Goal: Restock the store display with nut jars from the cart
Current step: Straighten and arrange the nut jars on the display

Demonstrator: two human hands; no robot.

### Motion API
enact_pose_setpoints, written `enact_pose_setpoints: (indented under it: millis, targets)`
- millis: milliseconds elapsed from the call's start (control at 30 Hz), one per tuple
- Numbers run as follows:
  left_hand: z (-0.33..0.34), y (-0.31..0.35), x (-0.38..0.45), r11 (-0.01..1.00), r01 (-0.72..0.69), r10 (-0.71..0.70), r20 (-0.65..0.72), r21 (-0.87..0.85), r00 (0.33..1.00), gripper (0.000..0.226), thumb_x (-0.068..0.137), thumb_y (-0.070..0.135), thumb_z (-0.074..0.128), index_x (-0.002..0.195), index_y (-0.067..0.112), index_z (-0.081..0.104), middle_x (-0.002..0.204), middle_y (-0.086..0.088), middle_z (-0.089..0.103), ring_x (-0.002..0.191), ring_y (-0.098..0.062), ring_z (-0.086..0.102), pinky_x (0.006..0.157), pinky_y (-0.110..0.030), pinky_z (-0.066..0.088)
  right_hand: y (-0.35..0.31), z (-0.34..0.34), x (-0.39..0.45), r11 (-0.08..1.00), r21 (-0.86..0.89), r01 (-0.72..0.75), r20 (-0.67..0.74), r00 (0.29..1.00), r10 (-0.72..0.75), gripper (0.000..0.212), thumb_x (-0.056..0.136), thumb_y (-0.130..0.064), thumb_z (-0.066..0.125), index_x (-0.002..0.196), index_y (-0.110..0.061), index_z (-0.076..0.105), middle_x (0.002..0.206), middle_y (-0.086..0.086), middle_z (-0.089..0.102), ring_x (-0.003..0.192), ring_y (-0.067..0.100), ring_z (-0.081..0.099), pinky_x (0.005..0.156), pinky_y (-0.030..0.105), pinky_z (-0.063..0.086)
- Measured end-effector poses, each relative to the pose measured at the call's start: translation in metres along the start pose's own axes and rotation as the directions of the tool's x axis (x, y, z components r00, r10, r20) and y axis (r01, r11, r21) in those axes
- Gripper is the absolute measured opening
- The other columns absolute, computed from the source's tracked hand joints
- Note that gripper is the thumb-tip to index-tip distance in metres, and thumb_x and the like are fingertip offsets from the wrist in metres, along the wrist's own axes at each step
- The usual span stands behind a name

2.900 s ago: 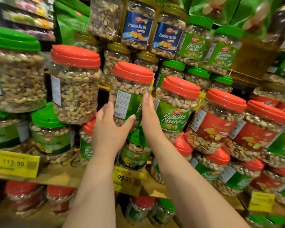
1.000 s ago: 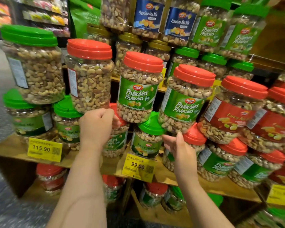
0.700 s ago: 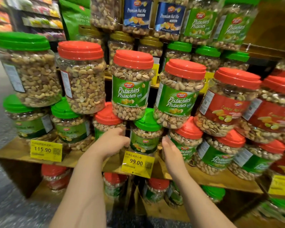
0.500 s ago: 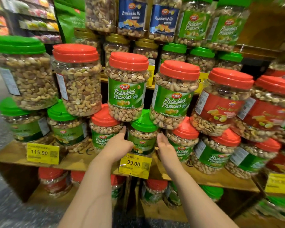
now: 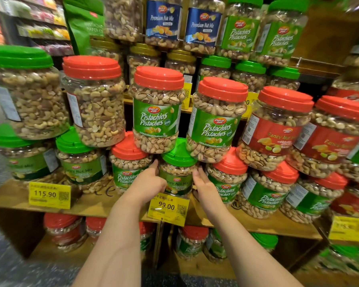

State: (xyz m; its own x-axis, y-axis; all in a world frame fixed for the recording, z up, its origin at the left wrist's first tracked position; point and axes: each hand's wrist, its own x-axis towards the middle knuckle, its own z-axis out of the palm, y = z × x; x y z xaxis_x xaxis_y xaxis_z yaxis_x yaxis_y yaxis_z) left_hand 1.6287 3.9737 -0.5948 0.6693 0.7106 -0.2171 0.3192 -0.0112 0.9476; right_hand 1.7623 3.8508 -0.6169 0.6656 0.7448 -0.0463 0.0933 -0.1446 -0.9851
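The wooden shelf (image 5: 95,200) fills the whole view, stacked two jars high, and the cart isn't in shot at all. Top row around 12 o'clock has two red-lidded pistachio jars: one (image 5: 157,112) sits across the lids below it, the other (image 5: 217,123) leans at 1 o'clock.

Right under them, dead centre, is the green-lidded Fancy Nut Mix jar (image 5: 177,172), standing on the shelf between two red-lidded pistachio jars and just above the 99.00 price tag (image 5: 167,207).

Left hand (image 5: 147,184) has its fingers curved around the jar's left side, the tips hidden behind it. Right hand (image 5: 203,183) is flat and straight-fingered against the right side. So it's clamped between both hands, not lifted as far as I can tell.

Risk, imo: this jar is holding up the ones above it. Shove or twist it too hard and the tilted pistachio jars could slide off their perch and roll off the front.

Compared with half a second back, both hands are tighter in on the jar's sides. A second back the left hand was up by the next jar's red lid, and nearly three seconds back both were on the upper pistachio jar.
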Motion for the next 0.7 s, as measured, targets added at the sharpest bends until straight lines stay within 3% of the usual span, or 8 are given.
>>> enact_pose_setpoints:
  millis: [100,233,333,433,467,567,700]
  targets:
    - [-0.001,-0.001,0.001,1.0,0.002,-0.002,-0.004,0.013,1.0,0.125,0.048,0.01,0.056,0.164,0.022,0.012,0.163,-0.007,0.034,0.12,-0.013,0.046,0.108,-0.048,0.048,0.0,0.001,0.0,1.0,-0.001,-0.026,0.006,1.0,0.026,0.096,0.077,-0.077,0.048,0.159,-0.032,0.029,0.165,-0.009,0.028,0.151,0.019,0.03,0.124,0.046,0.028]
    - [-0.002,-0.002,0.001,1.0,0.002,-0.002,0.003,0.005,1.0,0.125,0.048,0.009,0.056,0.164,0.023,0.011,0.165,-0.006,0.031,0.121,-0.014,0.046,0.107,-0.048,0.049,0.001,0.0,-0.001,1.0,-0.006,-0.031,0.013,0.999,0.031,0.106,0.069,-0.084,0.049,0.16,-0.035,0.025,0.166,-0.01,0.025,0.152,0.019,0.027,0.125,0.048,0.025]
    - [-0.002,-0.002,0.0,1.0,-0.001,0.001,0.016,0.011,1.0,0.125,0.048,0.007,0.054,0.164,0.023,0.01,0.166,-0.005,0.029,0.123,-0.011,0.044,0.108,-0.046,0.049,0.002,-0.001,-0.003,0.999,-0.025,-0.032,0.03,0.999,0.033,0.082,0.091,-0.071,0.047,0.16,-0.035,0.023,0.166,-0.011,0.023,0.153,0.019,0.024,0.126,0.048,0.022]
    - [-0.005,-0.003,-0.002,0.999,0.005,-0.007,0.032,0.044,0.999,0.124,0.049,0.007,0.054,0.164,0.027,0.01,0.166,-0.001,0.028,0.106,-0.006,0.053,0.108,-0.05,0.048,0.008,-0.004,-0.003,0.996,-0.072,-0.049,0.021,0.998,0.05,0.062,0.104,-0.056,0.037,0.16,-0.031,0.027,0.165,-0.011,0.027,0.152,0.016,0.026,0.126,0.044,0.021]
    - [-0.006,-0.004,-0.002,0.998,0.006,-0.008,0.035,0.06,0.999,0.124,0.05,0.007,0.054,0.164,0.028,0.01,0.166,0.0,0.028,0.108,-0.006,0.055,0.109,-0.051,0.048,0.011,-0.003,-0.005,0.994,-0.104,-0.046,0.014,0.999,0.048,0.059,0.106,-0.053,0.035,0.16,-0.029,0.028,0.165,-0.01,0.028,0.152,0.016,0.027,0.126,0.043,0.022]
    - [-0.005,-0.004,-0.007,0.994,0.016,-0.021,0.04,0.104,0.999,0.118,0.059,0.004,0.057,0.163,0.031,0.009,0.166,0.0,0.029,0.139,-0.019,0.044,0.111,-0.047,0.045,0.018,0.004,-0.012,0.993,-0.101,-0.065,-0.016,0.998,0.064,0.057,0.107,-0.05,0.034,0.157,-0.021,0.036,0.162,-0.002,0.038,0.148,0.018,0.036,0.123,0.042,0.028]
    - [-0.001,-0.002,-0.011,0.994,0.021,-0.024,0.027,0.108,0.999,0.109,0.074,-0.004,0.055,0.163,0.035,0.007,0.165,0.004,0.03,0.128,-0.018,0.045,0.103,-0.046,0.05,0.021,0.016,-0.021,0.993,0.002,-0.115,-0.016,0.993,0.115,0.062,0.105,-0.056,0.036,0.152,-0.017,0.044,0.153,0.004,0.05,0.142,0.023,0.046,0.119,0.044,0.036]
